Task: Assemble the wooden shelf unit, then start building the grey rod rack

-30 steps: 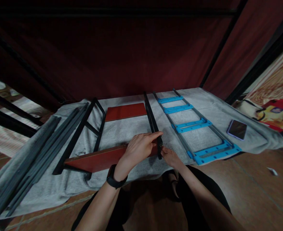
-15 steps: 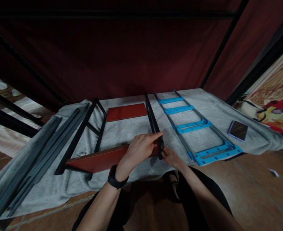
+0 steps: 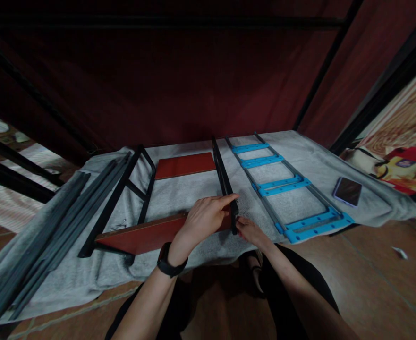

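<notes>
Little has shifted since the earlier frames. Left hand (image 3: pixel 202 219) lies clenched over the red board (image 3: pixel 144 234) on the grey cloth (image 3: pixel 193 196), steadying its end against the black rail (image 3: pixel 225 184); right hand (image 3: pixel 250 231) pinches the joint, grip contents indiscernible.

bare forearms, black wristband (image 3: pixel 167 265), dark trousers (image 3: pixel 300 288)
</notes>
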Demonstrator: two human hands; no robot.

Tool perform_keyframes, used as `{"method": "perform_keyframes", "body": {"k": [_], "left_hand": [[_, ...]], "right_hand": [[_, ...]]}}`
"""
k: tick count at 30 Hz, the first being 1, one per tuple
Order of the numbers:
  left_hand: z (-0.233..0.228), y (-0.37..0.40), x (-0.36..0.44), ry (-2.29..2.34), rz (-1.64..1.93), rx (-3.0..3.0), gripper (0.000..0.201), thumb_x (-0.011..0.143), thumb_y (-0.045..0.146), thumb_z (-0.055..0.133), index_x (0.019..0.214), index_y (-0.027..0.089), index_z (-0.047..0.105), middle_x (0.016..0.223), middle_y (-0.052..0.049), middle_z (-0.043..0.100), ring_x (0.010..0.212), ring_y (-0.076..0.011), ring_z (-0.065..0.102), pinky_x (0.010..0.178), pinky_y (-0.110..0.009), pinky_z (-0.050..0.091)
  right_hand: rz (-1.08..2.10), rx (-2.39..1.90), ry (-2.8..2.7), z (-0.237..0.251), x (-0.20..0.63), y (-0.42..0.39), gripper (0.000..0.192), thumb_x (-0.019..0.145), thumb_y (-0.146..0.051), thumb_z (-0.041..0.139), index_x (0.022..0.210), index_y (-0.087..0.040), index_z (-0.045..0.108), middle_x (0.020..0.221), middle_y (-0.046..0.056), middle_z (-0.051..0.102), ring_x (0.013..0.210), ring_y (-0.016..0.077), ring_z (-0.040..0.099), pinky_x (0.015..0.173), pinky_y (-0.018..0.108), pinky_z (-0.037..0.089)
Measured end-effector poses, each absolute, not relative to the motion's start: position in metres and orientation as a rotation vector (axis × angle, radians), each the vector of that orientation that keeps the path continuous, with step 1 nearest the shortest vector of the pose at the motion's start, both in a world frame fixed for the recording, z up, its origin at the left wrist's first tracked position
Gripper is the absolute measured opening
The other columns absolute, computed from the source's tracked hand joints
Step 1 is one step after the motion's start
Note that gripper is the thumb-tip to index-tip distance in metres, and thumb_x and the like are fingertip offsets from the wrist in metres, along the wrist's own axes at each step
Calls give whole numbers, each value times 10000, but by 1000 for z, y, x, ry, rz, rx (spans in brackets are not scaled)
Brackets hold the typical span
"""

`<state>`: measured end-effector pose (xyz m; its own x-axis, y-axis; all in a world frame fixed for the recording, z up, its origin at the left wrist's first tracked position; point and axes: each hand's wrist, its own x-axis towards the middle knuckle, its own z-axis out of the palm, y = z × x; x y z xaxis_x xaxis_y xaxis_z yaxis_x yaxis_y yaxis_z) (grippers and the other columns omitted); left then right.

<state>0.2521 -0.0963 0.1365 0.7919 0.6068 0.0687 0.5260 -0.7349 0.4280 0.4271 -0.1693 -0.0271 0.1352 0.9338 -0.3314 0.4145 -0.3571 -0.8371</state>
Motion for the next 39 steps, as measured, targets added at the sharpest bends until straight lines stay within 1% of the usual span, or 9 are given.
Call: {"method": "perform_keyframes", "body": {"k": [6,8,11,15,22,26,30,35,39], "left_hand": [[140,-96,251,886,297,2593,567,893,187,611,1414,387,510,1301,27,663,1164,-210,638,988,-325,488],[140,-97,252,877,288,2591,573,892,183,611,1416,389,506,1311,32,657,1169,-208,636,985,-320,489],[139,-98,252,876,269,2586,581,893,178,606,1422,392,497,1311,33,656,1164,-205,638,982,-319,491],[138,-98,252,857,275,2596,572,897,174,594,1421,384,501,1318,26,652,1165,-208,638,988,-332,492],[135,-98,252,859,252,2597,599,892,163,581,1439,382,476,1333,26,642,1168,-201,635,985,-322,490],[130,-102,254,842,230,2623,627,892,155,552,1473,357,431,1259,2,687,1106,-203,661,959,-324,502],[124,-105,256,830,235,2680,652,901,147,503,1511,330,365,1210,-25,706,1045,-212,680,920,-339,514],[121,-104,257,895,175,2719,754,875,121,501,1559,296,233,1108,-33,728,981,-215,690,879,-332,515],[124,-107,258,942,130,2738,732,876,127,497,1545,251,229,1066,-52,724,973,-231,689,869,-342,508]], "right_hand": [[1312,-1810,-1111,-25,426,-171,292,989,-335,312,769,-223,467,642,-19,564,488,102,478,511,227,374],[1290,-1832,-1147,-22,427,-171,245,978,-298,328,790,-225,467,628,-28,551,491,104,484,523,229,384],[1172,-1895,-1261,-16,425,-171,140,932,-223,388,847,-230,499,638,-27,549,561,127,529,575,246,399],[990,-1889,-1351,-12,422,-172,170,888,-169,413,836,-229,564,740,17,612,704,170,591,677,292,420],[1105,-1908,-1301,-11,424,-174,221,921,-224,381,809,-225,572,659,-2,567,628,160,556,639,281,404],[812,-1883,-1253,11,424,-176,171,943,-292,406,876,-228,549,775,23,614,745,176,594,707,284,407],[733,-1487,-1176,41,421,-175,250,967,-437,410,1012,-226,538,809,2,589,749,164,573,717,283,446],[729,-1334,-1174,56,421,-177,239,959,-454,465,964,-231,552,784,-11,555,762,157,553,708,275,450],[673,-1361,-1267,56,424,-178,205,971,-425,458,938,-235,529,774,-17,529,756,154,526,698,275,421]]}}
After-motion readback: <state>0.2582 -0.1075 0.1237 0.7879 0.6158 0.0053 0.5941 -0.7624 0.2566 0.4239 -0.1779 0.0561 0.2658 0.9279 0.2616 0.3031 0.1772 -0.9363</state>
